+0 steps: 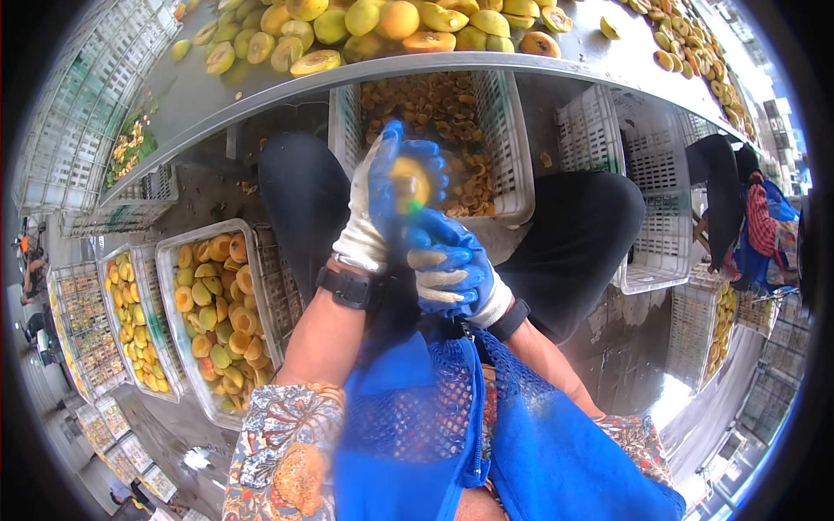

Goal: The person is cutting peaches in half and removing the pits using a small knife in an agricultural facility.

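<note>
In front of my lap, my left hand [380,187], in a blue-coated white glove, is closed around a halved yellow peach [410,182], cut side facing up. Just below it, my right hand [452,267], gloved the same way, has its fingers curled round a small tool. Only a blurred green bit of the tool [415,207] shows against the lower edge of the fruit; the glove hides the rest. Under both hands stands a white crate [519,165] holding brownish-orange fruit scraps [421,102].
A metal table [556,65] with peach halves [400,19] on it crosses ahead of me. At left, a white crate [165,286] holds more halves, beside another filled crate [137,321]. Stacked crates [656,174] stand at right, with another person [760,217] beyond.
</note>
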Demonstrator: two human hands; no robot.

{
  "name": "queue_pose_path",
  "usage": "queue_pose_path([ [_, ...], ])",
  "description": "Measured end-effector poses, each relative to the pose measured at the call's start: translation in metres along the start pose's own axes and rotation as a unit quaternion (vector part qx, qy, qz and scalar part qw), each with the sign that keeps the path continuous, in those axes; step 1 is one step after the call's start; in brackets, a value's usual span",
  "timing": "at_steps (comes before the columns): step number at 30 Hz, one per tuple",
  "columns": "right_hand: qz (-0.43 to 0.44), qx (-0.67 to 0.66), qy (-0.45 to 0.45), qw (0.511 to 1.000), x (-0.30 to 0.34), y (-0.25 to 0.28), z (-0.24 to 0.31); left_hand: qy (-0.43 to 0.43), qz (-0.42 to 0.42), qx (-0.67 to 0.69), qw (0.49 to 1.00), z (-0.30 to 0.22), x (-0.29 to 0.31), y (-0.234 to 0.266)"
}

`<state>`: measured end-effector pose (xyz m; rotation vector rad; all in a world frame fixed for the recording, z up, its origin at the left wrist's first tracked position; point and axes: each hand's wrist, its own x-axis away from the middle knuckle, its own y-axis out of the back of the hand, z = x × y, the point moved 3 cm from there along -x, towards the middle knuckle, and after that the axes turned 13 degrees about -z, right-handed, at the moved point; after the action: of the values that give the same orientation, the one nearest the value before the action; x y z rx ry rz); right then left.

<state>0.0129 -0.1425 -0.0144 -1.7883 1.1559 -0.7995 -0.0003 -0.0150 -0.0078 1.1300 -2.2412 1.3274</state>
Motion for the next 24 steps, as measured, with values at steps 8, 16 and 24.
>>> queue_pose_path([
  [8,0.015,0.011,0.039,0.999,0.006,-0.027,0.002,-0.018,0.068,0.208,0.976,0.008,-0.023,-0.007],
  [16,-0.425,0.618,0.343,0.565,0.017,-0.072,0.032,-0.074,0.064,0.195,0.976,-0.048,0.017,0.015],
  [24,-0.472,0.865,0.164,0.045,0.041,0.023,0.087,-0.346,0.047,0.165,0.923,-0.113,0.060,0.080],
])
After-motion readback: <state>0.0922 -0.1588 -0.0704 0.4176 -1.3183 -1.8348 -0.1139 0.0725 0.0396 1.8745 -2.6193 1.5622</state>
